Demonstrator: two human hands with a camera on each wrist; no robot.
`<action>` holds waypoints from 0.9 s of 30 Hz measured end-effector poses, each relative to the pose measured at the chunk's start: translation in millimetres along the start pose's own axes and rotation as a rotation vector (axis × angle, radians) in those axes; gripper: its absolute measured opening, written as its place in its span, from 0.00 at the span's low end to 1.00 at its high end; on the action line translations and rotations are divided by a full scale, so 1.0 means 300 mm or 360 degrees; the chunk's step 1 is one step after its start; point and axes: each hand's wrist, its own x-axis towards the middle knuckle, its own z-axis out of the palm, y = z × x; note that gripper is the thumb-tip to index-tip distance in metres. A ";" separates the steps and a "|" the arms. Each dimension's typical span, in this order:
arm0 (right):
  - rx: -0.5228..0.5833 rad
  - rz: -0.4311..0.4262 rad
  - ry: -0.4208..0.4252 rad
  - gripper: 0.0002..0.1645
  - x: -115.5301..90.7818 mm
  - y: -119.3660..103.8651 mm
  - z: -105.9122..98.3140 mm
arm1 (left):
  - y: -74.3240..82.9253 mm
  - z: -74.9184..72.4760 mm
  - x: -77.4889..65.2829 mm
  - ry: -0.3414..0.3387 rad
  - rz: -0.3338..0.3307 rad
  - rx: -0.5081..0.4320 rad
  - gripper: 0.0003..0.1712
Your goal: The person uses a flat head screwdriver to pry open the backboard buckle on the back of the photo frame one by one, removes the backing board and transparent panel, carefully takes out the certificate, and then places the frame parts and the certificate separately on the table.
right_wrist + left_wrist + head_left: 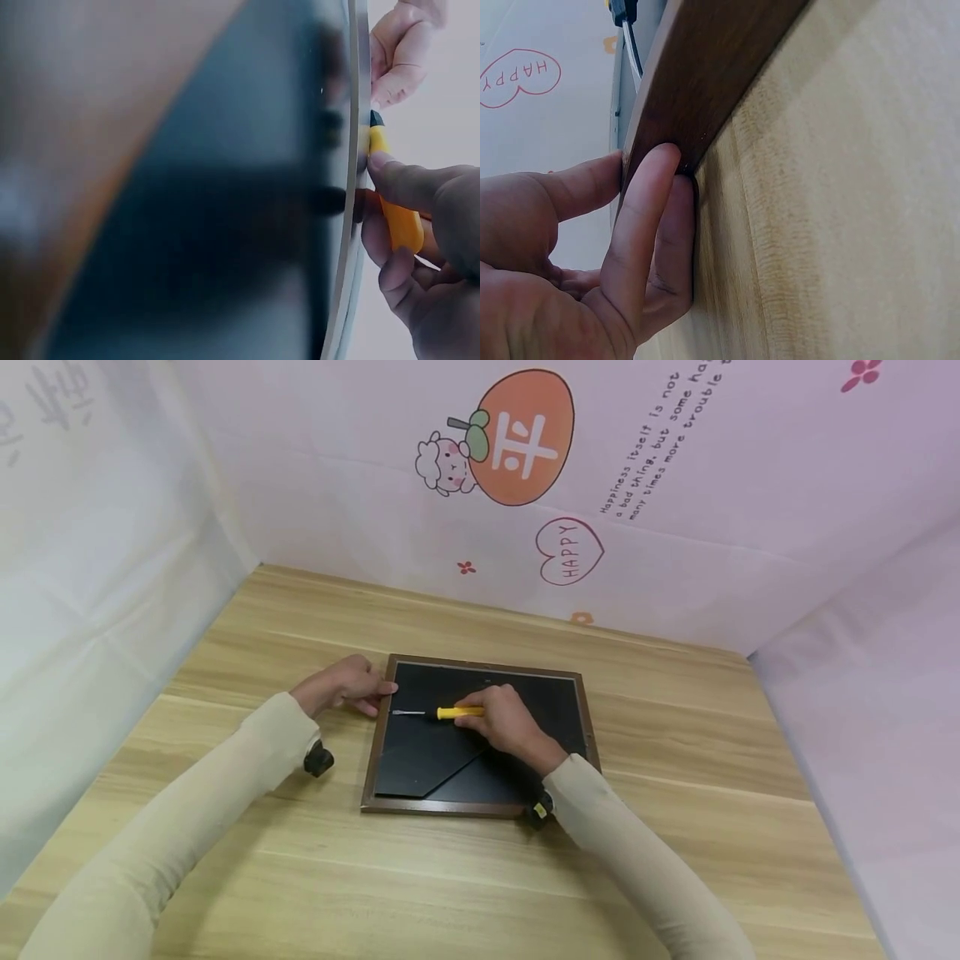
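A brown picture frame (365, 785) lies on the table with its black backing board (412, 758) facing up. My left hand (348, 683) grips the frame's left side; in the left wrist view the thumb (592, 182) touches its upper edge and fingers press the outer side. Between thumb and fingers, my right hand (504, 720) holds a screwdriver (450, 713) by its yellow handle, seen also in the right wrist view. The shaft (408, 713) points left over the board, its tip near the frame's left inner edge. The right hand covers part of the board.
The frame rests on a wood-grain table (675, 760). A printed white curtain wall (337, 485) stands along the table's back, with further pale walls at the left and right sides. A slanted panel edge (456, 772) crosses the backing board.
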 end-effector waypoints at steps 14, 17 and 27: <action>-0.0129 -0.0094 -0.0027 0.14 0.012 0.004 -0.024 | 0.006 0.001 -0.003 -0.0014 0.0014 -0.0025 0.13; -0.0125 -0.0093 -0.0041 0.14 0.015 0.002 -0.026 | 0.007 0.000 -0.003 -0.0011 0.0006 -0.0023 0.13; -0.0175 -0.0107 -0.0143 0.15 0.041 -0.012 -0.035 | 0.010 0.001 -0.003 -0.0009 -0.0009 -0.0021 0.17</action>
